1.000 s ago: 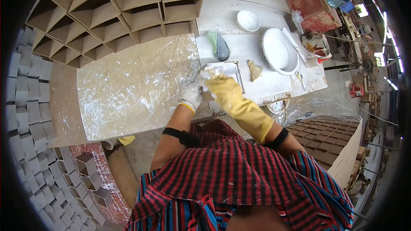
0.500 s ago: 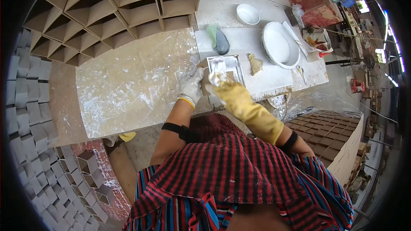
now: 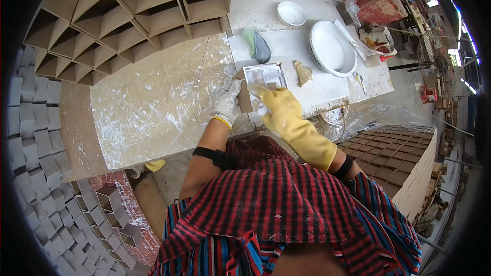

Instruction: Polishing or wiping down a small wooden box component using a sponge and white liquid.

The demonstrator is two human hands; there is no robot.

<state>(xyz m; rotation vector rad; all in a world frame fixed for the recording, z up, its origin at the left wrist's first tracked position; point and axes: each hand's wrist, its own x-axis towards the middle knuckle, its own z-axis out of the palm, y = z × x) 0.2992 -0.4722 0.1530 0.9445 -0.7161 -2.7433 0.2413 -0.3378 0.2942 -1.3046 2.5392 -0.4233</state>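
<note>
My left hand (image 3: 225,103), in a white glove smeared with paint, grips the left side of a small brown open-topped box (image 3: 245,100). The box stands at the table's near edge, and white shows on its inner walls. My right hand (image 3: 281,110), in a long yellow rubber glove, is closed at the box's near right side. Something whitish and wet-looking shows at its fingertips; I cannot make out its kind. Just beyond the box lies a green and grey cloth-like piece (image 3: 260,47). To the right of it rests a crumpled tan lump (image 3: 303,73).
A large white basin (image 3: 313,51) and a white bowl (image 3: 292,14) stand farther back on the paint-splashed table (image 3: 148,107). Brown open boxes (image 3: 153,20) are stacked at the far left. Grey boxes (image 3: 43,128) pile up left; more brown boxes (image 3: 378,158) stand at right.
My right hand has turned and shifted slightly right and down, off the box's near left corner. My left hand stays on the box's left side.
</note>
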